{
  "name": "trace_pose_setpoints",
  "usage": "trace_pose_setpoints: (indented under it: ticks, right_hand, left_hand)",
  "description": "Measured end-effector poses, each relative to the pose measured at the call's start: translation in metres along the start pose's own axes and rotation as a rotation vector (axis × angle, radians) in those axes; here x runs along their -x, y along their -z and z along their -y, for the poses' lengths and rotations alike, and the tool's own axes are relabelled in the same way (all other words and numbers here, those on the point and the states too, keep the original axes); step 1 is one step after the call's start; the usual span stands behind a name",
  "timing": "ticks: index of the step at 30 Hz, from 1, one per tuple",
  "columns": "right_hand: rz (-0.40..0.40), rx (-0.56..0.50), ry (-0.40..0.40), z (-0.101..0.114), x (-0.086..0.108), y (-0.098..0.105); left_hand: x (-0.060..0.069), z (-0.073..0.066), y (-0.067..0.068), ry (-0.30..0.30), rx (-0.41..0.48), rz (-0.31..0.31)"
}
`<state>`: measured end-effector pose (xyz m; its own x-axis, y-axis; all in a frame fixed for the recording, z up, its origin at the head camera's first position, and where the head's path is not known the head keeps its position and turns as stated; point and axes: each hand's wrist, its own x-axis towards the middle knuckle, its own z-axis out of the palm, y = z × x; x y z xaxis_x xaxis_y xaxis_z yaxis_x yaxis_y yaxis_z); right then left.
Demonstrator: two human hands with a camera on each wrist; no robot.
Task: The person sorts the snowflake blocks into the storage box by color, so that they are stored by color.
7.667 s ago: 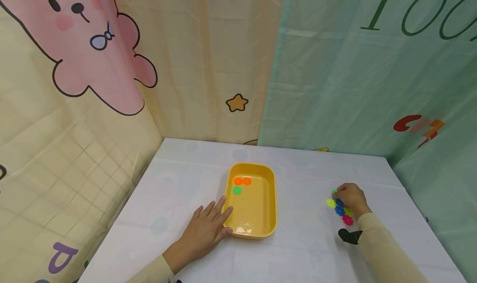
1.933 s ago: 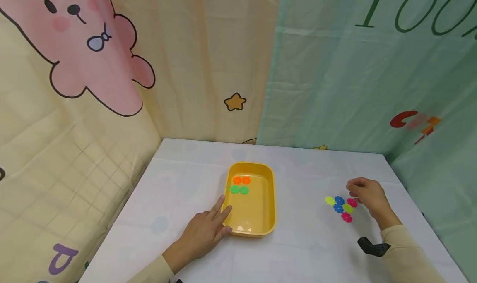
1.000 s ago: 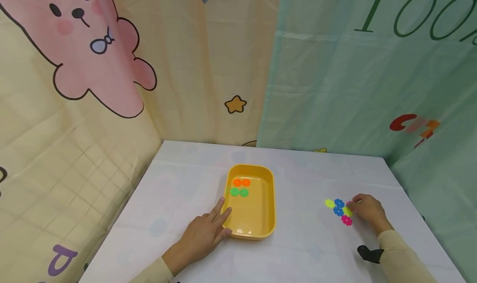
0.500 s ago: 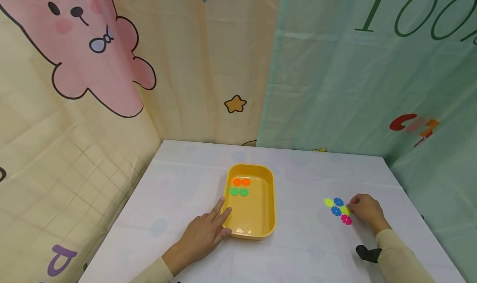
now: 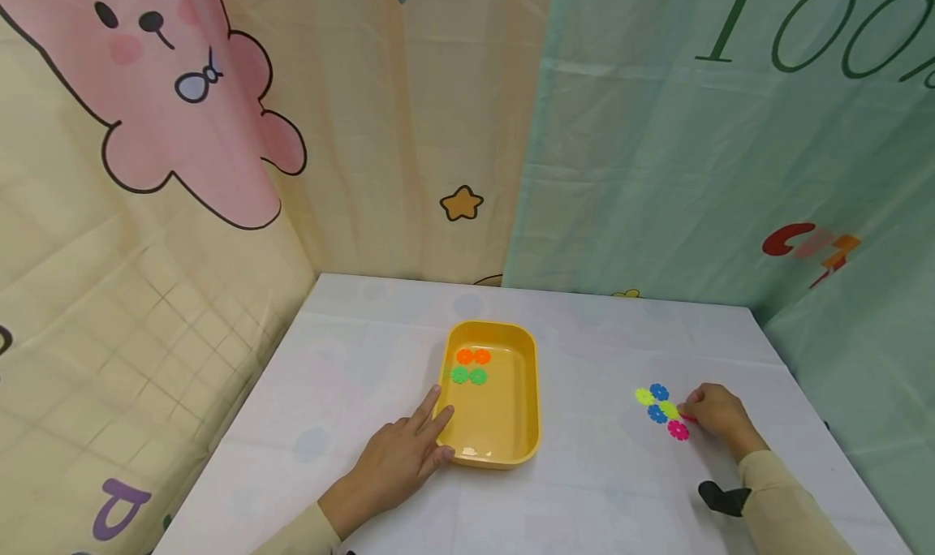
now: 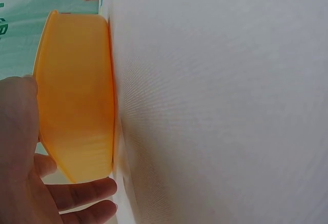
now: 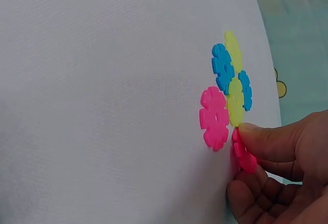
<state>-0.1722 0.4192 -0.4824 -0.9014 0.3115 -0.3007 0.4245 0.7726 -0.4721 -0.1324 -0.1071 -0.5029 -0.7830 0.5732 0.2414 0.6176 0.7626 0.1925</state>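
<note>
A yellow tray holds two orange pieces and two green pieces near its far left corner. My left hand lies with spread fingers on the tray's left rim; the left wrist view shows the hand against the tray's side. My right hand pinches a pink flower piece between thumb and fingers, tilted on edge. Beside it on the table lie another pink piece, two yellow pieces and two blue pieces, close together.
The white table reaches back to printed curtains. A black strap end sticks out near the right sleeve.
A second green piece has come into the tray beside the first. The right hand now pinches a pink piece, and the nearby yellow and blue pieces have shifted slightly left. The left hand stays put.
</note>
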Motion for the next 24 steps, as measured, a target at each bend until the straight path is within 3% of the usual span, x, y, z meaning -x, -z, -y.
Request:
trace_pose_setpoints:
  ticks: [4,11,17,24]
  right_hand:
    - [0.001,-0.043,0.008,-0.005,-0.001,0.000]
    - [0.057,-0.301,-0.035,-0.011,-0.005,0.004]
    - [0.092,-0.451,-0.047,-0.003,-0.003,0.010]
    - [0.091,-0.549,-0.042,0.006,-0.001,0.014]
  left_hand:
    - [0.000,0.000,0.000,-0.002,0.004,0.004]
    - [0.000,0.000,0.001,-0.004,0.000,0.006]
    - [0.000,0.000,0.001,-0.011,0.000,-0.004]
    - [0.000,0.001,0.000,-0.021,-0.007,-0.024]
